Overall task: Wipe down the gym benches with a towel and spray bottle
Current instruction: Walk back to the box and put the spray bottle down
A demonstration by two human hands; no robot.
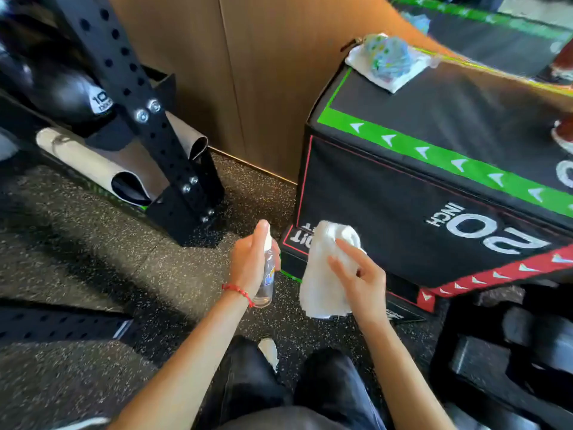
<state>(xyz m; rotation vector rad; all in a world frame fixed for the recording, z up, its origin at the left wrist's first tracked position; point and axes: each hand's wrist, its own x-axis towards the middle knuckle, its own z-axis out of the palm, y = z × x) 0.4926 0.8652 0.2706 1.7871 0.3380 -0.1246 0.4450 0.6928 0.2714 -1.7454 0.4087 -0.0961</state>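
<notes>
Two hands in play, one spray bottle, one white towel in hand. The left hand (251, 259) is wrapped around the clear spray bottle (267, 276), a finger resting on top of its nozzle; the bottle stands close to upright, its long axis running up and down, nozzle end at the top toward the big black box (418, 197). The right hand (359, 274) grips the towel (322, 268), which hangs bunched just beside the bottle, in front of the box's lower corner. A second, patterned cloth (387, 62) sits on the far corner of the box top. The box runs off the right edge, so its full length is hidden, and the bottle's label is too blurred to read. One red bracelet (238, 291) circles the left wrist. One black rack post (139, 113) stands on the speckled floor (77, 243).
</notes>
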